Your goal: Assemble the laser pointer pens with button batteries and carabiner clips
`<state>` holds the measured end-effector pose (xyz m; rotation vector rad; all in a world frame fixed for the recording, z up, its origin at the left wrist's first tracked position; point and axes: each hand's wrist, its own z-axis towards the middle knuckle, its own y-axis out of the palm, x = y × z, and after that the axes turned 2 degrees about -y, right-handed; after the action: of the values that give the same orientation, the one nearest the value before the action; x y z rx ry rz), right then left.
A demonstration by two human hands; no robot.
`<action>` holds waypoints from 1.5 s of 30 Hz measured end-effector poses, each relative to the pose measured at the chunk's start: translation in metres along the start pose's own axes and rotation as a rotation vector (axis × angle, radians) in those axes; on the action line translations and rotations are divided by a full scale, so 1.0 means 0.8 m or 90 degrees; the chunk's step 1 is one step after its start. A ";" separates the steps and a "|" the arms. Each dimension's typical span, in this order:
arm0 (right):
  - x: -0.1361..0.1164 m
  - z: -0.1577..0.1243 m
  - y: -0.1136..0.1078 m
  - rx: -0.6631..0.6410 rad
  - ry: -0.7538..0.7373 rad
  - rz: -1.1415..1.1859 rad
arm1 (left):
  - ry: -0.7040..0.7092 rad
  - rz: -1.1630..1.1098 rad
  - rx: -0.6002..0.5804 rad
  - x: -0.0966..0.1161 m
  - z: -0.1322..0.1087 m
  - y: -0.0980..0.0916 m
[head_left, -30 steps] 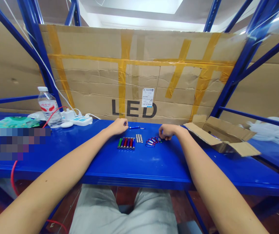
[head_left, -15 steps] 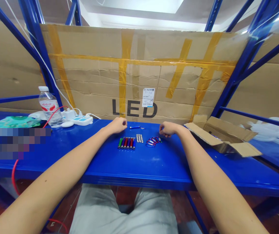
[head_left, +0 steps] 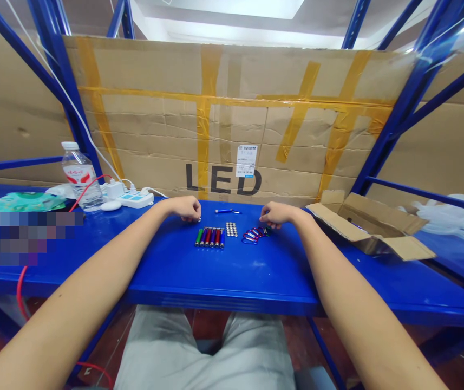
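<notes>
- Evidently, from where I stand, small parts in sorted groups are being handled; I take the metal discs (head_left: 232,229) as the clock's centre, twelve being the cardboard wall (head_left: 158,130).
- At ten, the left hand (head_left: 189,208) is curled, with a small shiny piece (head_left: 199,220) at its fingertips; whether it grips that, I can't tell.
- At two, the right hand (head_left: 274,215) bends its fingers down by the coloured clips (head_left: 250,238), which fan out near three; I can't tell if it pinches one.
- Coloured tubes (head_left: 207,238) lie side by side near eight; a blue tube (head_left: 222,211) with its own clip lies at twelve.
- Any pick here seems to need a light fingertip pinch.
- Room looks widest toward six, up to the blue table's front edge (head_left: 223,297); the carton (head_left: 339,223) bounds three.
</notes>
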<state>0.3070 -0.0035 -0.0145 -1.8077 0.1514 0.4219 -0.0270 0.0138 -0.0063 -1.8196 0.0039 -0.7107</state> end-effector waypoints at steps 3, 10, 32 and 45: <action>0.000 -0.001 0.000 -0.007 -0.004 -0.001 | -0.023 -0.015 -0.054 0.003 -0.004 0.001; 0.002 0.000 -0.002 -0.006 -0.003 0.007 | -0.048 -0.054 -0.081 0.010 -0.008 0.004; -0.004 -0.005 -0.003 0.004 -0.006 0.007 | -0.024 -0.090 -0.105 0.004 -0.005 0.004; -0.005 -0.006 -0.005 0.037 -0.033 -0.003 | 0.003 -0.055 0.004 -0.007 0.009 0.006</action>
<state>0.3053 -0.0074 -0.0081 -1.7376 0.1218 0.4568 -0.0265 0.0201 -0.0142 -1.8205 -0.0745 -0.7750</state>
